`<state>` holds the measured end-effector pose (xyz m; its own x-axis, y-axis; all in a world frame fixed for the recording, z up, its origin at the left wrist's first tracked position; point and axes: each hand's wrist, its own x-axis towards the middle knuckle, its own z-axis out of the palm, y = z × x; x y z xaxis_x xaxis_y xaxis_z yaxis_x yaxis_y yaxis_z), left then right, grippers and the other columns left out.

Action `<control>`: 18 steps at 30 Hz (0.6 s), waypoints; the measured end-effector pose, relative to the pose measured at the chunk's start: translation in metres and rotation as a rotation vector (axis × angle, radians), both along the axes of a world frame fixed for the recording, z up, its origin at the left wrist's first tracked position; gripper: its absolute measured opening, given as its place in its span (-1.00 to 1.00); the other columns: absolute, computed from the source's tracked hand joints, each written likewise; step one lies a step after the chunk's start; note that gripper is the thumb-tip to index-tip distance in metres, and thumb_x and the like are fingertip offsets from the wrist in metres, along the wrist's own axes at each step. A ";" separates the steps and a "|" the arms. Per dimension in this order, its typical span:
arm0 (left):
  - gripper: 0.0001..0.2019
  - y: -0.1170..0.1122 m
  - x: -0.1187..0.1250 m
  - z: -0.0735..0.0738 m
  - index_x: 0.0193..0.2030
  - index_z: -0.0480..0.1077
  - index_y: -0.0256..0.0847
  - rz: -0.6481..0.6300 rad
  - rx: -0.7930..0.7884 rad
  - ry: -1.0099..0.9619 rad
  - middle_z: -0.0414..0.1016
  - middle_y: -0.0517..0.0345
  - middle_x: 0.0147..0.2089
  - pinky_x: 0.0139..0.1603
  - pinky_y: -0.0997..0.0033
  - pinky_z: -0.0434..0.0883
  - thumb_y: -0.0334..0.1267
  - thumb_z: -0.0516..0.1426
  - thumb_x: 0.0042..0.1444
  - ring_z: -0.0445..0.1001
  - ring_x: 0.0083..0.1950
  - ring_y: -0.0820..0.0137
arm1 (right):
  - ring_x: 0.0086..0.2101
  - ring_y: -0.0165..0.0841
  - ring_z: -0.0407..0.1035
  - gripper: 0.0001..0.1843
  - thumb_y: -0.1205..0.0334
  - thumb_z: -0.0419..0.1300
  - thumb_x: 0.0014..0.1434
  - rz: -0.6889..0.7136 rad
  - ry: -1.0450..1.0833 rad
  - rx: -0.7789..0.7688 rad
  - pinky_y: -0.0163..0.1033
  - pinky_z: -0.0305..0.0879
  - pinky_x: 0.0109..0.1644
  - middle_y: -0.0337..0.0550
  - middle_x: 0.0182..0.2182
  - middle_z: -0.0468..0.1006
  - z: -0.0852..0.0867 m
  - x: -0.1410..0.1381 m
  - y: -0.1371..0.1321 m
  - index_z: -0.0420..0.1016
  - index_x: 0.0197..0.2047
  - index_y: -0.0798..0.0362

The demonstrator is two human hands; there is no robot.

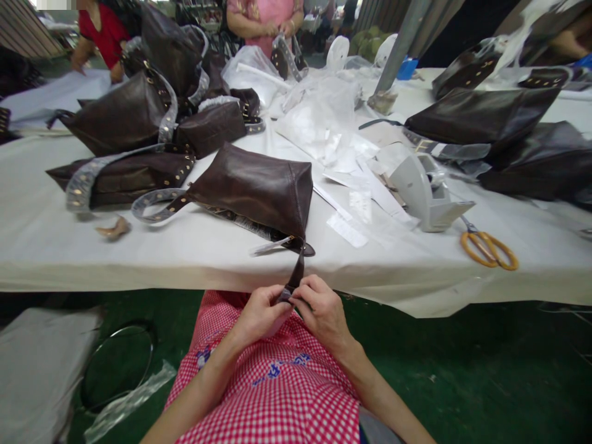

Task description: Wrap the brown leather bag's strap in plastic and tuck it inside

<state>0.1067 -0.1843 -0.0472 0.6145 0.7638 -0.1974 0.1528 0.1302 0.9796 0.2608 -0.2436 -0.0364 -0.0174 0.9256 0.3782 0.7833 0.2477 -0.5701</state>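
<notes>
A dark brown leather handbag [259, 185] lies on its side at the table's front edge. From its near corner a leather strap [296, 269] runs down over the edge to my hands. My left hand [264, 313] is closed round the strap's end, thumb on top. Beside it, the fingers of my right hand [322, 308] pinch the same end. A small shiny piece, perhaps clear wrap, shows between the fingers; its details are too small to tell. The bag's other strap [160, 205], studded and wrapped in clear plastic, loops out to the left.
More brown handbags [124, 114] pile up at the left, and other bags [485, 117] lie at the right. A tape dispenser [423, 188] stands right of centre near orange-handled scissors [489, 250]. Plastic wrap [324, 117] and paper cover the middle. Across the table a person in pink [266, 21] handles a strap.
</notes>
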 end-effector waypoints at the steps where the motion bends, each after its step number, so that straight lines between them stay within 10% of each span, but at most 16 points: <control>1: -0.76 0.000 0.000 -0.001 -0.20 0.52 -0.31 0.005 -0.001 -0.006 0.49 0.18 -0.33 -0.22 0.47 0.27 -0.38 0.14 -0.05 0.34 -0.30 0.40 | -0.33 -0.34 0.28 -0.79 0.31 0.08 0.27 -0.008 -0.057 0.037 -0.28 0.21 -0.26 -0.12 -0.37 0.38 -0.001 -0.001 0.000 0.45 -0.39 0.07; 18: -0.82 -0.004 0.002 -0.005 -0.33 0.46 -0.29 -0.020 0.036 0.015 0.45 0.17 -0.37 -0.25 0.46 0.25 -0.25 0.07 0.09 0.33 -0.32 0.40 | -0.38 -0.38 0.40 -0.85 0.39 -0.02 0.30 0.006 0.056 0.208 -0.32 0.31 -0.31 -0.12 -0.37 0.48 -0.018 -0.012 -0.007 0.35 -0.24 0.06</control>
<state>0.1083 -0.1879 -0.0517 0.6271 0.7581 -0.1789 0.1695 0.0914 0.9813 0.2493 -0.2510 -0.0547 0.0036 0.8272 0.5618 0.7497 0.3695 -0.5489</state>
